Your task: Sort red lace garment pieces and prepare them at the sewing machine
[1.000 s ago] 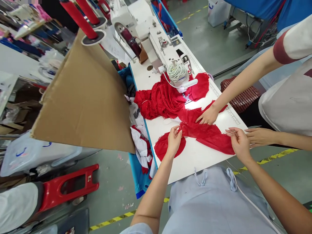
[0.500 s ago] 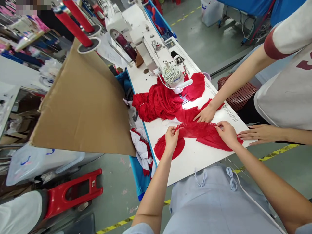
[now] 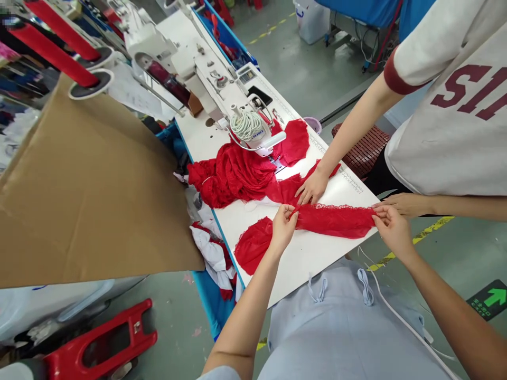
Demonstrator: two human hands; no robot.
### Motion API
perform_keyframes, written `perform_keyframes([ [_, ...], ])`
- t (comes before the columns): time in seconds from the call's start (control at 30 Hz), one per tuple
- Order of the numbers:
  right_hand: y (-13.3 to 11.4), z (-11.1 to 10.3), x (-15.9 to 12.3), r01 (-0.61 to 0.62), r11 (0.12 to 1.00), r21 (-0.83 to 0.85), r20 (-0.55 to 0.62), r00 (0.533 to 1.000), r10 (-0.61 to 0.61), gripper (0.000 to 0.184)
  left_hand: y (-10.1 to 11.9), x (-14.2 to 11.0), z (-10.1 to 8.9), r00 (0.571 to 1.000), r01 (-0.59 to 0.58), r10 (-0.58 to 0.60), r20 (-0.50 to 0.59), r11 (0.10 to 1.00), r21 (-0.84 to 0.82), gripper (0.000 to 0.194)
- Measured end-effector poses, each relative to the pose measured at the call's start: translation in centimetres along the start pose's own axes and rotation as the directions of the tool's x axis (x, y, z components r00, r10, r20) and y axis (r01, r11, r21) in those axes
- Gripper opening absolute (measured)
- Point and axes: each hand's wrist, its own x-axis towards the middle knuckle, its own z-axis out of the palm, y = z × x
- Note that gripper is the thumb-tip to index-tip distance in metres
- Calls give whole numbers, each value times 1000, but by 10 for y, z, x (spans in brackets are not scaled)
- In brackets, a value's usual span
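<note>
Over in the lower center of the frame, the person's left hand (image 3: 284, 226) has its thumb and fingers pinched on one end of the red lace cloth (image 3: 336, 220), which lies stretched across the white table (image 3: 283, 274). A co-worker's hand (image 3: 312, 186) presses red fabric just above. Right of center, the right hand (image 3: 393, 228) pinches the other end.

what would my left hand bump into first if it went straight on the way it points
Past the lace-edged red piece it pinches, your left hand would probably meet the other person's hand, though depth is unclear.
</note>
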Motion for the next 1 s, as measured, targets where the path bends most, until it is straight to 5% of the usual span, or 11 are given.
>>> perform_keyframes([
  [0.63, 16, 12, -16, 20, 969, -247, -84, 996, -42, 36, -40, 6, 6, 995, 75, -63, -77, 983, 167, 18],
  [0.83, 14, 18, -27, -44, 958, -285, -189, 982, -11, 28, -41, 0, 15, 975, -76, 121, -184, 970, 232, 12],
  [1.0, 15, 21, -23, -79, 954, -290, -165, 986, 31, 27, -25, -7, 26, 965, -128, 211, -155, 896, 425, 21],
])
